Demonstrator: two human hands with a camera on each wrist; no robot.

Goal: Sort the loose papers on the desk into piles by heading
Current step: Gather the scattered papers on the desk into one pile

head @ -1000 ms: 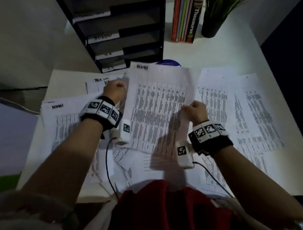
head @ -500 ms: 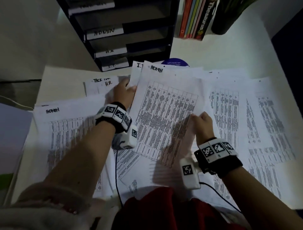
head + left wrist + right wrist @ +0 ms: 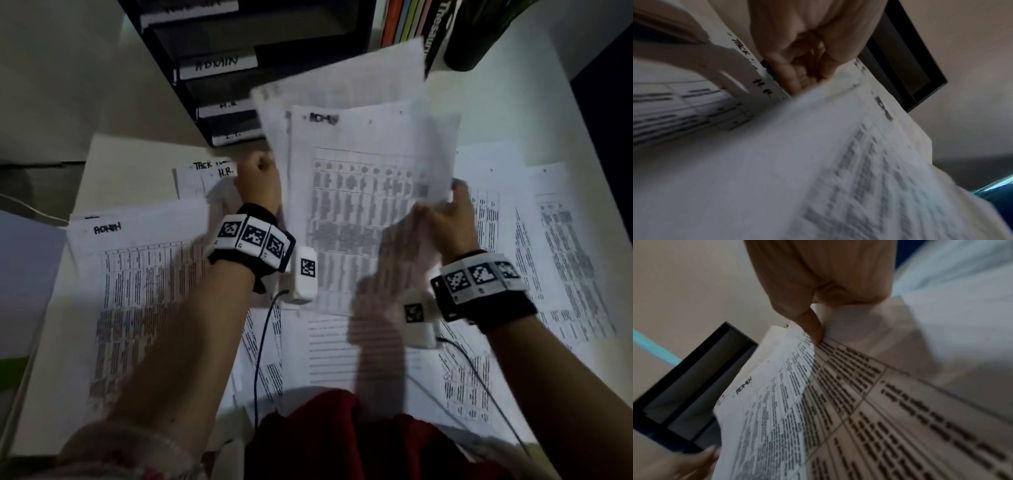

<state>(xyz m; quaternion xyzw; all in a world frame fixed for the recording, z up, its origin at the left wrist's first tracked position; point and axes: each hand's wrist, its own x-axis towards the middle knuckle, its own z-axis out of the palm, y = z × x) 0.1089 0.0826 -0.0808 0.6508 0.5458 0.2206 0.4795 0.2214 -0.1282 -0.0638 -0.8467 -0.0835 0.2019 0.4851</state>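
Both hands, left hand [image 3: 260, 185] and right hand [image 3: 448, 219], pinch lifted ADMIN sheet [image 3: 370, 205].

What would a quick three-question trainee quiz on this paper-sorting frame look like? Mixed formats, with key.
1. True or false: both hands hold the raised sheets.
2. The heading on the front raised sheet reads: A) ADMIN B) FINANCE C) LEGAL
3. Fill in: the desk pile by the left arm is headed ____.

Key
1. True: the left hand grips their left edge, the right hand their right edge.
2. A
3. ADMIN
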